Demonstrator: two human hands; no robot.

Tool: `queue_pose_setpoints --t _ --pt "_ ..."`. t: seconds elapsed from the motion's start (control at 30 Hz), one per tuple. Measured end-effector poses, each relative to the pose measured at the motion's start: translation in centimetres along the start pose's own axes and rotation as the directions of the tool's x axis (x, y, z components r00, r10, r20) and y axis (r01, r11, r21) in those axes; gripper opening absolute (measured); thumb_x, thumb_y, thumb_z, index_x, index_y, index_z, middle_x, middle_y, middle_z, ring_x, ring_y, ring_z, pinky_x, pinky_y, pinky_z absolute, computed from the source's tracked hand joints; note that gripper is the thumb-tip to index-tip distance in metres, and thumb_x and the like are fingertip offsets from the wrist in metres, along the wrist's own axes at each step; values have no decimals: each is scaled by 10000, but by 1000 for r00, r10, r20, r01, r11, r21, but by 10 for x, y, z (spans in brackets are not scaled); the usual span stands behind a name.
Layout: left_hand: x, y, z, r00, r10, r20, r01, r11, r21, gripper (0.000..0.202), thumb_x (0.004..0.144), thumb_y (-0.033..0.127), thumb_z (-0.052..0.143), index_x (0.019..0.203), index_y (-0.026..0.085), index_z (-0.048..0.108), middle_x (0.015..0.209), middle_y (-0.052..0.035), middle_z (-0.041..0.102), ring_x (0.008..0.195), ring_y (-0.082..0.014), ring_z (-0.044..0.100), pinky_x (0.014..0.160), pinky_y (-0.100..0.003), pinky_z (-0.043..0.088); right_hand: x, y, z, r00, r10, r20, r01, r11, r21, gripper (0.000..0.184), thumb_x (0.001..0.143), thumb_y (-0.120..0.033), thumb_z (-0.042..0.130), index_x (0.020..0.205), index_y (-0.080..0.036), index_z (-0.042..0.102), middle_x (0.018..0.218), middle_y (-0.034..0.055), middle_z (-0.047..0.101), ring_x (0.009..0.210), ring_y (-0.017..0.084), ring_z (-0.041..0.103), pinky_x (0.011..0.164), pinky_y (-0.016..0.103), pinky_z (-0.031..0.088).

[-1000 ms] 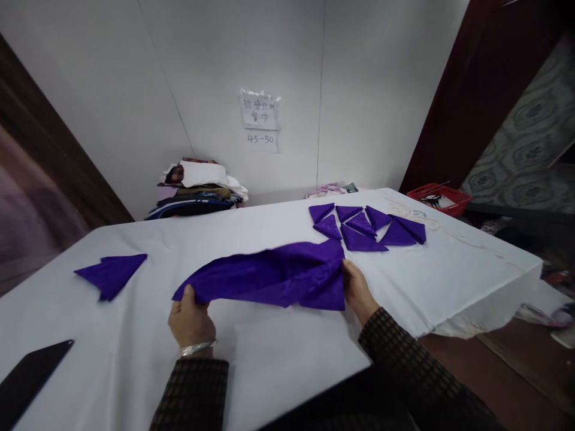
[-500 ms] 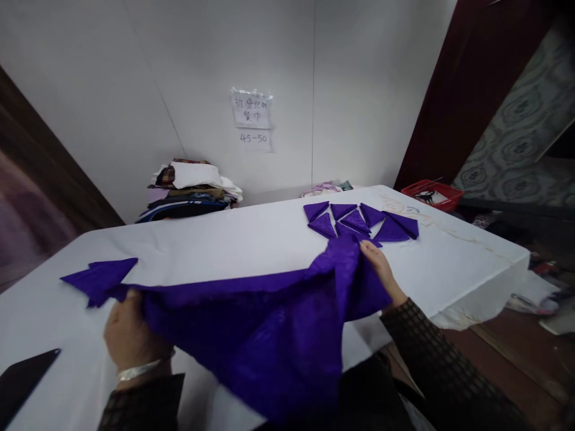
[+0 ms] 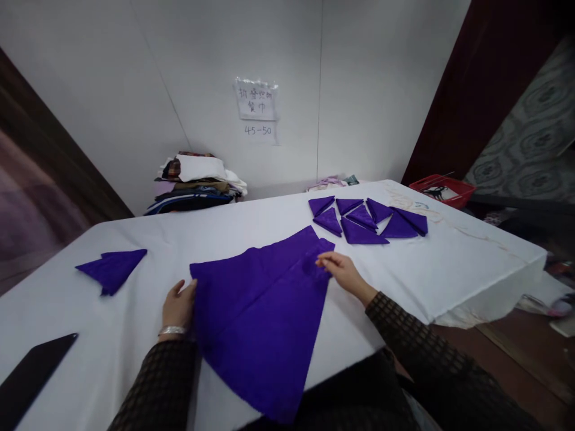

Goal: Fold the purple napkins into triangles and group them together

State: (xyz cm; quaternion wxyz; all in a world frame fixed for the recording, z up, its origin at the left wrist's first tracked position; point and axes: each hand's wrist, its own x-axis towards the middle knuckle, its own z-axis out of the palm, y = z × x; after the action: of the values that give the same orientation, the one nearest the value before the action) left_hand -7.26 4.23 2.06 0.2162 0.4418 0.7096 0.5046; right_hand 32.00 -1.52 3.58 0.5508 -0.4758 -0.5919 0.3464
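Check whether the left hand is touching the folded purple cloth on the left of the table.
Apart. The head view plainly shows a strip of white tablecloth between the left hand and the folded purple cloth.

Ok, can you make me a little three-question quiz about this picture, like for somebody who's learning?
1. Fill in the colour: the big cloth between the left hand and the right hand is ____.
2. True or false: the bracelet is on the left wrist.
3. Which of the hands is nearer the group of folded cloths? A) left B) right

Key: 1. purple; 2. true; 3. B.
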Motion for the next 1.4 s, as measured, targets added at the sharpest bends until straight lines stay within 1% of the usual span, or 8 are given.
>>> queue_pose_setpoints --t 0.17,0.33,0.5,0.63,0.87,1.03,1.27,1.4 --pt "-13 5 14 994 -7 108 -6 993 116 890 647 456 653 1395 158 273 1191 -138 604 896 -232 650 739 -342 523 -30 0 22 875 -202 441 350 892 -287 437 761 -79 485 1152 -224 616 1222 79 594 1201 222 470 1002 432 361" --pt "-15 5 15 971 129 203 -205 884 420 864 670 445 611 1405 156 263 1171 -128 610 920 -252 635 774 -357 501 -38 13 25 810 -107 577 431 777 -460 551 734 -26 457 1235 -230 562 1303 92 534 1257 239 415 1033 487 307" --pt "-6 -6 17 956 129 262 -264 768 584 448 728 308 511 1141 149 583 1026 -134 662 952 -286 614 791 -374 477 -37 29 26 827 -222 516 474 768 -430 305 848 -125 472 1060 -241 657 1166 87 629 1143 231 521 952 441 396" --pt "-2 -9 16 963 141 230 -246 809 534 263 710 297 516 902 206 672 935 -92 686 881 -269 623 772 -364 474 -35 32 27 838 -238 491 476 758 -446 202 874 -181 481 921 -231 671 1081 79 652 1026 214 568 886 400 422" --pt "10 -12 -8 978 -37 -206 89 965 248 286 688 339 537 871 161 667 782 -70 685 746 -226 612 730 -345 473 -41 18 32 816 -247 522 504 745 -436 213 903 -175 434 869 -205 642 891 80 644 839 188 554 751 333 439" --pt "12 -17 -12 976 -64 -208 108 973 206 259 668 341 559 834 170 662 741 -60 680 735 -218 612 725 -337 474 -42 16 28 833 -271 482 473 800 -368 216 911 -207 432 887 -220 647 878 74 638 841 192 562 743 337 461" --pt "11 -16 -13 968 -130 -215 155 982 106 251 653 344 555 796 157 641 658 -39 635 661 -199 601 694 -336 485 -43 3 -15 950 -303 82 311 871 -381 207 851 -262 556 1049 -249 617 932 58 637 869 204 593 749 345 487" --pt "8 -12 -12 968 -179 -175 184 983 9 265 638 356 564 802 157 626 552 11 575 503 -155 554 559 -302 486 -59 -12 -30 962 -232 143 269 893 -362 190 845 -257 564 1018 -265 640 922 55 644 858 202 601 742 333 486"
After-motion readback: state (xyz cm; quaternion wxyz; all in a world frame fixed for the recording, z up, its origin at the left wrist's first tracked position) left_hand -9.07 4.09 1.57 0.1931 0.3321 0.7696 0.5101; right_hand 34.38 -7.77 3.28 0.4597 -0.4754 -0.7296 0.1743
